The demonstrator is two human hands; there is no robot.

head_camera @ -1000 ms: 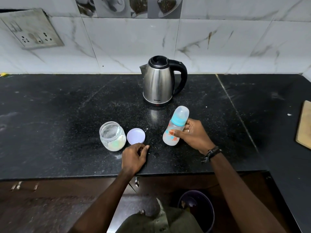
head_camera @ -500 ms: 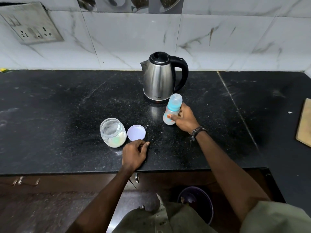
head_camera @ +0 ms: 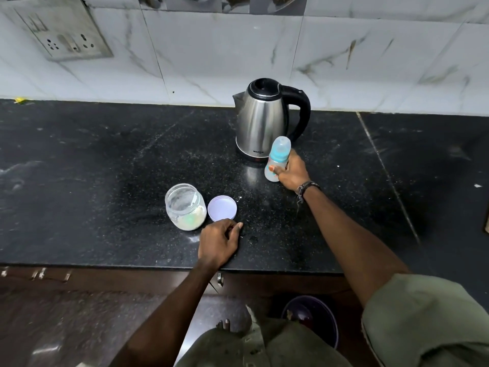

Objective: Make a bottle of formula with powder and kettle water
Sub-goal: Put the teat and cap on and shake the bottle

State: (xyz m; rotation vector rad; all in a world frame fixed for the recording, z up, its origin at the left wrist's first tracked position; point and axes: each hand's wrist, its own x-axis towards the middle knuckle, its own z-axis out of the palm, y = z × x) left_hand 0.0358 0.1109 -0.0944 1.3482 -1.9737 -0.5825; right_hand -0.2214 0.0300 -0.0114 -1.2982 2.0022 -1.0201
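Observation:
A capped baby bottle [head_camera: 278,154] with a blue collar stands on the black counter [head_camera: 105,168], right in front of the steel kettle [head_camera: 260,120]. My right hand [head_camera: 291,173] grips the bottle's lower body from the right. An open glass jar [head_camera: 186,206] with pale powder at its bottom sits to the left, its lilac lid [head_camera: 222,208] lying flat beside it. My left hand [head_camera: 219,241] rests on the counter near the front edge, just below the lid, fingers loosely curled and holding nothing.
A wall socket plate [head_camera: 64,35] is on the tiled wall at upper left. A dark bucket [head_camera: 312,317] stands on the floor below the counter. A wooden board's edge [head_camera: 486,221] shows at the far right.
My right hand has carried the bottle away from me and set it upright beside the kettle. My left hand has stayed where it was.

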